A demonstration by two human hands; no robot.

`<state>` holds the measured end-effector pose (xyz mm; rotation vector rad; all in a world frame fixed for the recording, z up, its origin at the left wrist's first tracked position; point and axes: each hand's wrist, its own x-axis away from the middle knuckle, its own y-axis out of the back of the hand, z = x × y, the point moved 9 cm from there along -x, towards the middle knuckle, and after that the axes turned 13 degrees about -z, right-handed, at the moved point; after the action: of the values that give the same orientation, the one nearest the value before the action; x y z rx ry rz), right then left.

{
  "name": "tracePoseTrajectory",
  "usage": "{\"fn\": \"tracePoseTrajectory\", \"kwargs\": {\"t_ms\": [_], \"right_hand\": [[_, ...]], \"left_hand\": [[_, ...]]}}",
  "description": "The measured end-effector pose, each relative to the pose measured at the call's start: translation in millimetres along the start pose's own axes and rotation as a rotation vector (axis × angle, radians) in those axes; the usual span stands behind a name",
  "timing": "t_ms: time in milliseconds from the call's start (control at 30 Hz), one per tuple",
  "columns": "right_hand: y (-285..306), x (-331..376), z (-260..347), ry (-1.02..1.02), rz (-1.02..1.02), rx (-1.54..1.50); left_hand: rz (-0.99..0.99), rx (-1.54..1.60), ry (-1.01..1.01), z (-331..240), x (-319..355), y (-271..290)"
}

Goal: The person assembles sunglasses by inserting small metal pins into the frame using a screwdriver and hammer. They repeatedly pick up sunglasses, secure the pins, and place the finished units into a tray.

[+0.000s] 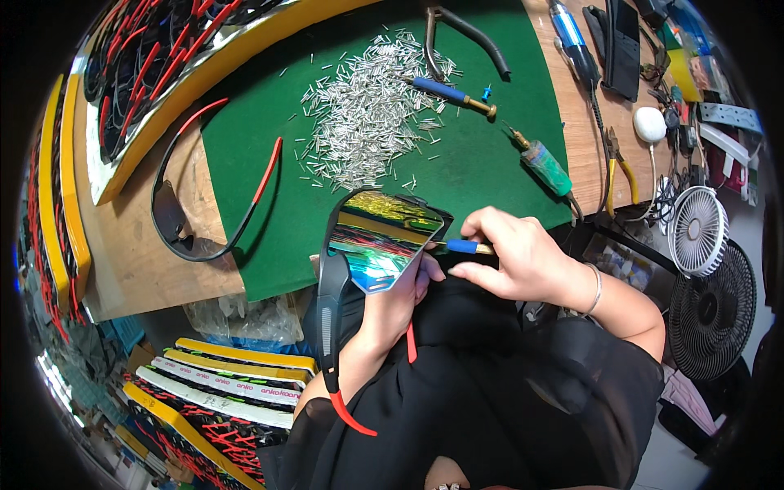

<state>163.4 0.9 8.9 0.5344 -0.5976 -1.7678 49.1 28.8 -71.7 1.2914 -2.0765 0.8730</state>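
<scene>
In front of my body, my left hand (420,276) grips a pair of sport sunglasses (378,245) from below and behind. Their mirrored lens shows yellow, green and blue reflections; the black temples have red tips and hang down toward my lap. Most of the left hand is hidden behind the lens. A small blue-handled screwdriver (467,246) with a brass end is pinched in my right hand (518,255). It points left at the right side of the frame, near the hinge; its tip is too hidden to tell whether it touches.
A pile of small silver pins (363,122) covers the green mat (506,114). Around it lie another blue-handled screwdriver (441,90), dark-handled pliers (474,37) and a green-handled tool (545,167). More sunglasses (167,216) rest left. Full trays (155,155), yellow-handled pliers (625,175) and a white fan (698,233) surround.
</scene>
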Motion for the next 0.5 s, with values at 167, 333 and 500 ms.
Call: {"fn": "tracePoseTrajectory", "kwargs": {"t_ms": [167,333,500], "right_hand": [[-6.2,6.7,-3.3,0.116,0.021,0.135],[-1.9,3.6,-0.8,0.043,0.008,-0.012],[-1.1,3.4,2.4,0.090,0.003,0.100]], "left_hand": [[-0.009,-0.010,-0.002,0.3,0.0,0.3],[-0.018,0.002,0.013,0.9,-0.2,0.7],[-0.016,-0.006,0.014,0.5,-0.1,0.9]]}}
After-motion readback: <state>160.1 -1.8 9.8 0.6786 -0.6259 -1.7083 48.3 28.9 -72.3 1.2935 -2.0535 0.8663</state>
